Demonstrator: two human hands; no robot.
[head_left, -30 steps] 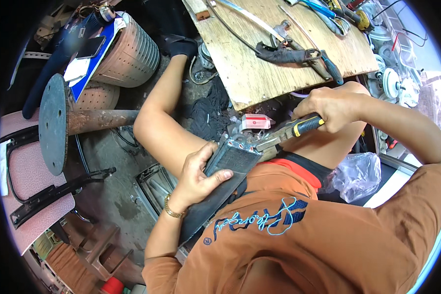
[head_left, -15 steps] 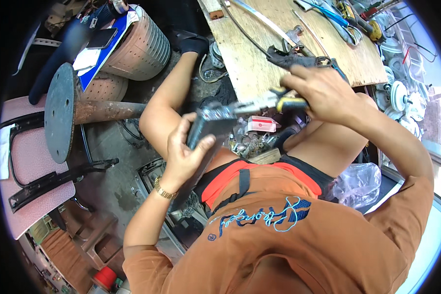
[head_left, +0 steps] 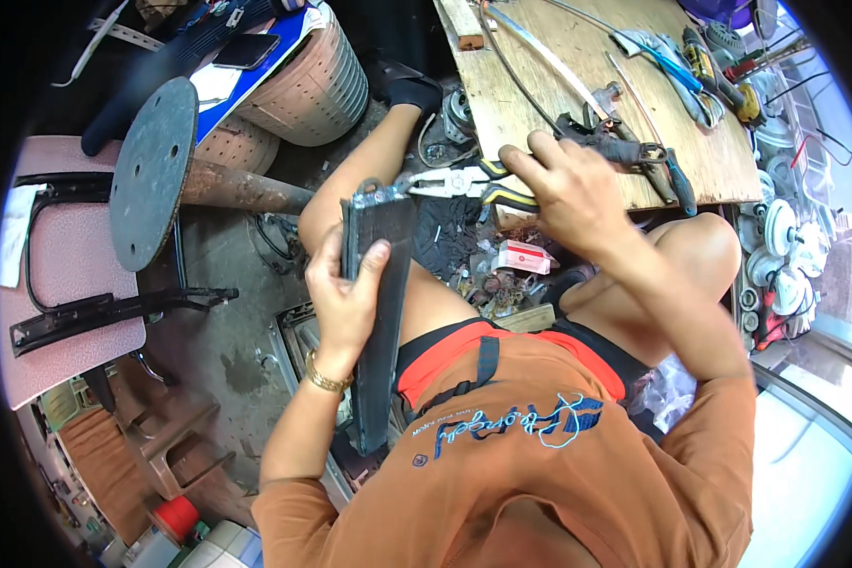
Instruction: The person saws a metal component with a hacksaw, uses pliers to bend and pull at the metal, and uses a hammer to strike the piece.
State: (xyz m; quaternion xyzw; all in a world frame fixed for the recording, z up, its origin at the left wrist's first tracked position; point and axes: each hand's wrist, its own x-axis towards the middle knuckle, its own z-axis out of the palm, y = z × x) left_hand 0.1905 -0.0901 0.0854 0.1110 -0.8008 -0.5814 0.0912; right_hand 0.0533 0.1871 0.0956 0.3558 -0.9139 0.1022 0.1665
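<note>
Pinching a long black bar [head_left: 384, 322] between thumb and fingers, my left hand [head_left: 343, 301] holds it over the left thigh [head_left: 434, 295]; remotely, I see my right hand [head_left: 577, 194] clasping pliers [head_left: 456, 182] at the bar's upper end.

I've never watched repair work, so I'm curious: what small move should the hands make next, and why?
Probably a squeeze of the right hand on the pliers: their handles stand apart, their tips are at the dark slab's upper end, and the left hand grips the slab.
</note>
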